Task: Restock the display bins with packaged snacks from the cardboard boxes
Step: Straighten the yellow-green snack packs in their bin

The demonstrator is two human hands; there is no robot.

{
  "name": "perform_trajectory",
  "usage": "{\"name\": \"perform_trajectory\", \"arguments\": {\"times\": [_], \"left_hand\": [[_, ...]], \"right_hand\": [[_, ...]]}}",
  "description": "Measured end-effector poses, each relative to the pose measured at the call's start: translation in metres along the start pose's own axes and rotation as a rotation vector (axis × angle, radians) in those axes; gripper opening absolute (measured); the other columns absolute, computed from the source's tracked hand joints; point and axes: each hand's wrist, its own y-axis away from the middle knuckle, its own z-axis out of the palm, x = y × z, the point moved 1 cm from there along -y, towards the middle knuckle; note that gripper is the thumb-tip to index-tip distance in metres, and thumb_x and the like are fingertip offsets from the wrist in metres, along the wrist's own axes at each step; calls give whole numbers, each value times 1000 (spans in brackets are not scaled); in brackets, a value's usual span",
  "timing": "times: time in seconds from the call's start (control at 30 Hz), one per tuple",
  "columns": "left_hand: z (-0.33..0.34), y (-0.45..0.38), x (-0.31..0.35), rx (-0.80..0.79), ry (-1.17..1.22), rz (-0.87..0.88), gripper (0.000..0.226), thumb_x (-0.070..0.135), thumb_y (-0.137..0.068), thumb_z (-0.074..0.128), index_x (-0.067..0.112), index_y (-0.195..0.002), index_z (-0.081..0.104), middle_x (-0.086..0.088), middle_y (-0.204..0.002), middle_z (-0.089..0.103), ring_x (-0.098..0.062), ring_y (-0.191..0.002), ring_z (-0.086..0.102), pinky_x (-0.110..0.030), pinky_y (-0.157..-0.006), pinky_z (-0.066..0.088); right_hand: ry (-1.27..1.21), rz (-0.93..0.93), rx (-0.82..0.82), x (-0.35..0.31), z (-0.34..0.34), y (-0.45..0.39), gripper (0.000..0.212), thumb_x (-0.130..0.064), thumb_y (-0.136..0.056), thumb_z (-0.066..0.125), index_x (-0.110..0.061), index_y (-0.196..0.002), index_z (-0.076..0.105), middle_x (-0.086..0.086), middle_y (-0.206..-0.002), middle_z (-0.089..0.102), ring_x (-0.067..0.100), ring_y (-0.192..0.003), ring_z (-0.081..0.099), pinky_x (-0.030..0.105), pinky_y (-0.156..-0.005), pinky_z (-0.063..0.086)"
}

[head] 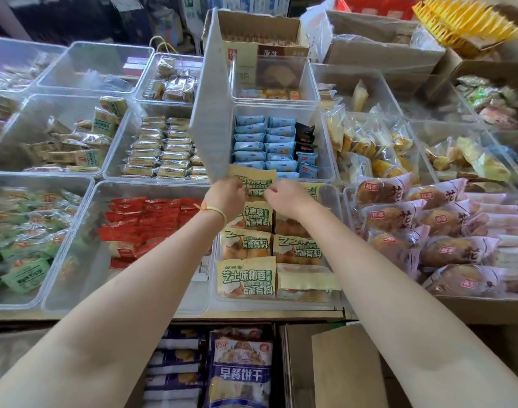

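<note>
Yellow-and-green bread packet sat pinched in the grip of both the left hand and right hand at the far end of its clear bin; fingertips stayed hidden. Cardboard box below the bench was cut off.

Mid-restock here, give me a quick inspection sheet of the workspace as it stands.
Surface: counter edge carries rows of clear bins.
Job's things: yellow-green packet held over front centre bin, part filled with matching packets; open cardboard box below.
Clutter: raised bin lid standing over blue packets.
Grippers: left hand and right hand both pinch the packet.
Cables: nothing seen.
Surroundings: more cardboard boxes behind.
</note>
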Motion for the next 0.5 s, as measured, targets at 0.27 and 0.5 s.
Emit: {"name": "perform_trajectory", "arguments": {"times": [0.27, 0.5], "left_hand": [[13, 0, -14, -88, 154, -32, 31, 23, -96, 41, 7, -108, 65, -18, -123, 56, -34, -103, 56, -43, -94, 49], [11, -5, -16, -160, 131, -117, 32, 26, -98, 40, 6, -110, 62, -15, -104, 65, -29, -93, 60, -41, -85, 53]], "right_hand": [[46, 137, -198, -10, 20, -15, 55, -39, -102, 22, -8, -135, 55, 16, -145, 49, 31, -128, 47, 37, -94, 37], [17, 167, -227, -6, 16, -16, 44, -38, -103, 26, -10, -108, 60, 9, -107, 55, 25, -100, 48, 31, -71, 36]]}}
